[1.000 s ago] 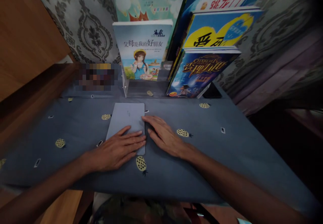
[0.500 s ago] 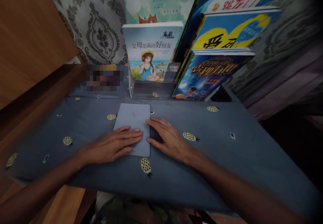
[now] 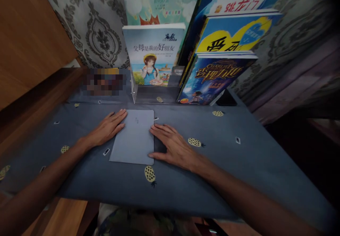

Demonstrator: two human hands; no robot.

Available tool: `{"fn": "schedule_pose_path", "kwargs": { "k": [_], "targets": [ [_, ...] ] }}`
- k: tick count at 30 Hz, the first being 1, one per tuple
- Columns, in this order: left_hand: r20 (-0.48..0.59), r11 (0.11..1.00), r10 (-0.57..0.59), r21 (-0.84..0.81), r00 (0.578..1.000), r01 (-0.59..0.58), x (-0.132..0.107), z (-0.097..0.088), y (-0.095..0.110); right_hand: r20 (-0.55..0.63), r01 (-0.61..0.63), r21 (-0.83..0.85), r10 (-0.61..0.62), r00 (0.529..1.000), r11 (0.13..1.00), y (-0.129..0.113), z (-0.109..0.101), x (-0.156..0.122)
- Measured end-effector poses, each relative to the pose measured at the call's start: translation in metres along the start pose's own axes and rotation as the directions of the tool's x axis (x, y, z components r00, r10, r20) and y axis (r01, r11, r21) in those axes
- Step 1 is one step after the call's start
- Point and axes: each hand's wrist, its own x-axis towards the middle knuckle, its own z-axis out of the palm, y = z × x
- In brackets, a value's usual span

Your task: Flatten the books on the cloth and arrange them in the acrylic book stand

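Clear stand (image 3: 146, 93), upper middle — books (image 3: 154, 50) propped in it, black flat thing (image 3: 226, 98) just right. Left hand (image 3: 107, 128), right hand (image 3: 174, 146) spread loose on edges of pale booklet (image 3: 132, 142) — mid-frame.

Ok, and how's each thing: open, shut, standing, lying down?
Pale booklet: looks closed, lying flat.
Left hand: open, fingertips at the booklet's far left corner.
Right hand: open, fingertips at the booklet's right edge.
Book with yellow-hat picture: closed, upright.
Dark blue book: closed, upright.
Yellow-and-blue book: closed, upright, partly hidden.
Green book: closed, upright, partly hidden.
Clear stand: holding books.
Cloth: spread flat.
Curtain: hanging.
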Motion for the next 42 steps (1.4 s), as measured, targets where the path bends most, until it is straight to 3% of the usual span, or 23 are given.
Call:
{"fn": "schedule_pose_path", "kwargs": {
  "k": [7, 16, 22, 28, 37, 42],
  "targets": [
    [-0.079, 0.994, 0.096, -0.037, 0.992, -0.099, -0.044, 0.002, 0.014, 0.007, -0.004, -0.023, 0.004, 1.000, 1.000, 0.001, 0.003, 0.001],
    [-0.084, 0.980, 0.170, -0.087, 0.982, -0.177, -0.099, -0.002, 0.044, -0.007, -0.002, -0.035, 0.002, 1.000, 0.999, 0.002, 0.002, 0.001],
    [-0.109, 0.971, 0.225, -0.061, 0.968, -0.233, -0.121, -0.006, 0.057, -0.003, 0.002, -0.040, -0.003, 1.000, 0.999, 0.002, 0.004, 0.001],
    [-0.073, 0.959, 0.281, -0.016, 0.957, -0.283, -0.113, -0.005, 0.069, -0.014, 0.019, -0.010, -0.019, 1.000, 1.000, 0.004, 0.005, 0.002],
    [-0.012, 0.907, 0.421, -0.033, 0.907, -0.421, -0.070, 0.005, 0.116, -0.026, 0.033, -0.003, -0.033, 0.999, 0.999, 0.002, 0.002, 0.001],
    [-0.005, 0.895, 0.445, 0.008, 0.895, -0.445, -0.055, 0.012, 0.130, -0.050, 0.048, 0.009, -0.047, 0.998, 0.999, 0.001, 0.001, -0.001]
  ]
}}
